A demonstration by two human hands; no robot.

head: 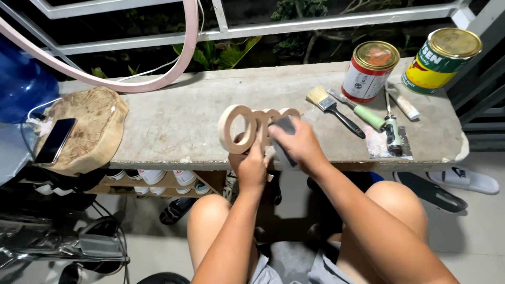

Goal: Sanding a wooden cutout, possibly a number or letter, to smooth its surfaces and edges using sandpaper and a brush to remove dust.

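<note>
Clearly mid-sanding: left hand closed around the lower edge of a pale unpainted wooden cutout made of joined rings, holding it upright just above the front edge of the grey concrete bench. Right hand clamped on a dark grey sanding pad, pressed against the right-hand part of the cutout. Both hands gripping, none open.

As to progress, judging by the look of things: wood bare and even in colour, no paint or varnish on it anywhere visible. Flat paintbrush with a black handle and pale bristles lying dry on the bench, well apart from the hands. Red-and-white tin with a gold lid and yellow-and-green tin with a gold lid both standing shut at the far right. Green-handled tool and a small black-handled tool resting beside the brush, untouched. So smoothing apparently under way, any coating seemingly not begun; how much of the surface is finished, impossible to tell from this angle.

Off to the left, a rough wooden slab with a dark smartphone on it. Below the bench, shoes on a low shelf and sandals on the floor.
</note>
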